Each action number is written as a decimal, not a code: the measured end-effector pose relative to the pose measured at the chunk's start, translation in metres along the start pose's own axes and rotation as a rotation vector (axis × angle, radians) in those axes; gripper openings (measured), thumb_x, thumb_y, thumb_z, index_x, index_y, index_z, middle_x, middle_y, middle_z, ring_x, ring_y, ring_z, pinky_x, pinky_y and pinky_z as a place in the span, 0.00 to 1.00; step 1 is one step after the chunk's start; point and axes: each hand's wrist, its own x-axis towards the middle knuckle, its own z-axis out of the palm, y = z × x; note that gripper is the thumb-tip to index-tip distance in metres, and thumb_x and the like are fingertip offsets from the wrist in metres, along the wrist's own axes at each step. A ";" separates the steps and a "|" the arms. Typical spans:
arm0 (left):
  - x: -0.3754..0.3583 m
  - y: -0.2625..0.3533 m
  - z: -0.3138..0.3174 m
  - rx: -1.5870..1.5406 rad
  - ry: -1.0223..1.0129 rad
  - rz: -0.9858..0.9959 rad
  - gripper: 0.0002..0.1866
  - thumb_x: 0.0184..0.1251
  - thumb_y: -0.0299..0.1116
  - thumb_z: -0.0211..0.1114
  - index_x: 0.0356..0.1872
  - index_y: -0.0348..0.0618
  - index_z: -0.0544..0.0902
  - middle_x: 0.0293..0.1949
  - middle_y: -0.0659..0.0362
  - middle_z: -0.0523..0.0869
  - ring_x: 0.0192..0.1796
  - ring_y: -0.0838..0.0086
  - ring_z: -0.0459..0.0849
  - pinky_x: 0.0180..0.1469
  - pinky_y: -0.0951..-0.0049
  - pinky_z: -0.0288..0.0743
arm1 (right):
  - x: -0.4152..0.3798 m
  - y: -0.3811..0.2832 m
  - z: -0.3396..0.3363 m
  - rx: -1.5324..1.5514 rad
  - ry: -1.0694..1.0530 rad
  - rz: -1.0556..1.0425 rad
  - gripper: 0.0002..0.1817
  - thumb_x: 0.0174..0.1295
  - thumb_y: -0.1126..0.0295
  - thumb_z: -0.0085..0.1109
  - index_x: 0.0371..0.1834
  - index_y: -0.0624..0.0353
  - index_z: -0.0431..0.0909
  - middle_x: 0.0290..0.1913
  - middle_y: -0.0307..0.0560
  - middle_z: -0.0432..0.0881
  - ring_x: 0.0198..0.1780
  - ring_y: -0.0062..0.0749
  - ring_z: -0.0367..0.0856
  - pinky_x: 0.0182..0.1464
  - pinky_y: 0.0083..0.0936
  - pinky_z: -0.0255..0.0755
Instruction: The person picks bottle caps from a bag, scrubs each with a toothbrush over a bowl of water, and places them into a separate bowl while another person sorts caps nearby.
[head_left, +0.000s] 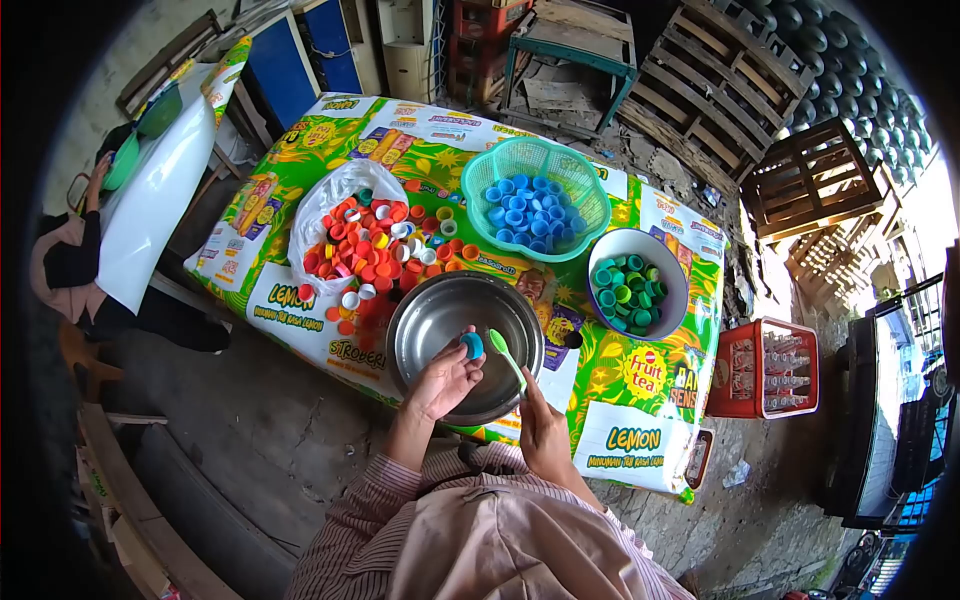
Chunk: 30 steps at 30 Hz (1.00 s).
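Between the fingers of my left hand point(446, 383) is a blue bottle cap point(472, 346), held over a steel bowl point(415, 325). My right hand point(541, 422) grips a green and white brush point(506, 358), its head raised above the same bowl near the cap. Red, white and yellow caps point(375, 250) spill from a white plastic bag point(318, 200) to the left. Behind the bowl, a turquoise basket point(480, 170) holds blue caps point(530, 212). Green caps point(628, 292) lie in a white bowl point(672, 262) on the right.
A printed cover point(630, 400) lies over the table. Another person point(75, 250) is at the far left beside a white-covered table point(165, 215). Wooden pallets point(710, 85) stand at the back right, and a red crate point(765, 368) of bottles sits right of the table.
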 end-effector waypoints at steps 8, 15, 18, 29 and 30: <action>0.000 0.001 0.003 0.087 -0.018 -0.013 0.13 0.66 0.29 0.51 0.51 0.45 0.72 0.39 0.60 0.76 0.42 0.74 0.73 0.44 0.74 0.68 | 0.001 -0.006 0.000 -0.025 -0.027 -0.052 0.27 0.59 0.77 0.47 0.64 0.54 0.58 0.26 0.64 0.77 0.26 0.54 0.77 0.28 0.38 0.69; 0.004 0.004 -0.002 0.090 -0.002 -0.005 0.13 0.65 0.28 0.52 0.51 0.45 0.72 0.41 0.59 0.77 0.44 0.74 0.74 0.46 0.73 0.70 | 0.004 -0.006 0.004 -0.076 -0.033 -0.055 0.27 0.59 0.76 0.47 0.64 0.53 0.58 0.27 0.62 0.77 0.26 0.52 0.77 0.27 0.39 0.69; 0.006 0.005 -0.004 0.084 0.057 0.001 0.11 0.65 0.28 0.53 0.48 0.45 0.74 0.40 0.58 0.78 0.43 0.74 0.76 0.48 0.72 0.71 | 0.005 -0.007 0.006 -0.077 -0.001 -0.026 0.28 0.59 0.76 0.48 0.65 0.52 0.58 0.26 0.61 0.77 0.25 0.52 0.77 0.27 0.39 0.69; 0.006 0.003 -0.007 -0.099 0.036 -0.023 0.10 0.64 0.25 0.53 0.45 0.44 0.75 0.43 0.57 0.78 0.46 0.72 0.77 0.50 0.69 0.72 | 0.011 -0.011 0.005 0.000 0.047 -0.050 0.27 0.59 0.77 0.47 0.64 0.52 0.58 0.25 0.61 0.77 0.26 0.53 0.78 0.27 0.40 0.68; 0.004 0.003 -0.003 -0.137 0.043 -0.018 0.12 0.64 0.26 0.53 0.48 0.44 0.73 0.44 0.56 0.78 0.45 0.71 0.77 0.51 0.69 0.71 | 0.009 -0.009 0.007 -0.018 -0.006 0.006 0.28 0.59 0.77 0.47 0.64 0.52 0.58 0.26 0.61 0.77 0.26 0.53 0.78 0.28 0.40 0.69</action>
